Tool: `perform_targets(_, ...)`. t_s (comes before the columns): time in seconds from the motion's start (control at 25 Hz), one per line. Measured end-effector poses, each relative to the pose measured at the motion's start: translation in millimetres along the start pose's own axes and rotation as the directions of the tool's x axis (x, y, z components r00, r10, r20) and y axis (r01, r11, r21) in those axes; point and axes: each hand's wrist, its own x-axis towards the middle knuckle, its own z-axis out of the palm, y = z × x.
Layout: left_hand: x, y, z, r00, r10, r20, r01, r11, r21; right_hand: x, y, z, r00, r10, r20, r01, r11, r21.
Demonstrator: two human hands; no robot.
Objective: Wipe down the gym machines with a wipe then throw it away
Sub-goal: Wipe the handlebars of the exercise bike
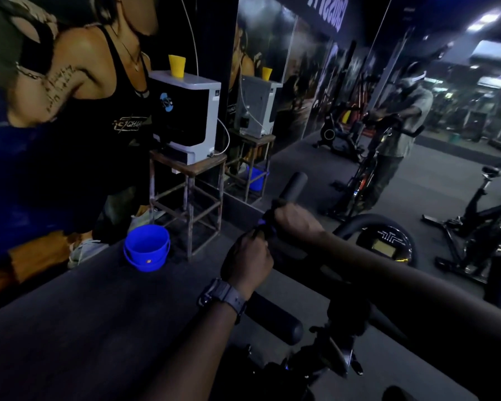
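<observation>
With the right hand (297, 224) wrapped around the dark wipe (268, 219) on the handlebar (294, 185) and the left hand (250, 257) curled shut beside it, the dim light may hide missed patches.

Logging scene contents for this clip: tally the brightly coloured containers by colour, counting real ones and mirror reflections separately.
Blue buckets, real: 1, the blue bucket on the floor by the stool
Blue buckets, reflected: 1
Yellow cups, real: 1, the yellow cup on top of the dispenser
Yellow cups, reflected: 1
Total: 4 (2 real, 2 reflections)
</observation>
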Motion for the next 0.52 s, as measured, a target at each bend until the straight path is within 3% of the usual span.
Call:
perform_targets(0.08, -0.3, -1.5, 2.4, 0.999, 0.038, -0.014, -0.038, 0.999, -0.007, 21.9, 33.2, -17.4, 0.956, 0.206, -0.208, -0.209, 0.978, 0.008)
perform_targets(0.12, 0.0, -1.7, 3.1, 0.999, 0.042, -0.022, -0.042, 0.999, -0.019, 23.2, 34.6, -17.3, 0.939, 0.249, -0.238, -0.253, 0.967, 0.012)
perform_targets(0.16, 0.9, -2.0, 2.1, 0.999, 0.024, -0.031, -0.025, 0.999, -0.041, 20.2, 27.7, -10.0, 0.949, 0.216, -0.230, -0.218, 0.976, 0.017)
perform_targets(0.24, 6.8, -5.0, -0.9, 0.998, -0.050, -0.049, 0.045, 0.996, -0.081, -4.1, -9.2, 14.3, 0.997, 0.017, -0.071, -0.017, 1.000, -0.005)
perform_targets(0.28, 9.4, -6.3, -2.6, 0.996, -0.066, -0.061, 0.061, 0.995, -0.083, -7.4, -9.0, 18.6, 1.000, -0.008, -0.017, 0.007, 1.000, -0.020)
perform_targets(0.32, 12.9, -7.3, -2.7, 0.996, -0.054, -0.068, 0.049, 0.996, -0.068, -3.7, 3.9, 12.1, 0.998, 0.020, -0.054, -0.020, 1.000, 0.013)
perform_targets(0.44, 30.5, -5.7, -0.5, 0.999, 0.040, -0.035, -0.041, 0.999, -0.031, 31.5, 60.5, -27.7, 0.896, 0.345, -0.280, -0.324, 0.938, 0.119)
perform_targets(0.52, 51.2, 0.9, 4.4, 0.996, 0.088, 0.010, -0.087, 0.994, -0.060, 28.5, 45.4, -21.9, 0.853, 0.413, -0.320, -0.365, 0.909, 0.202)
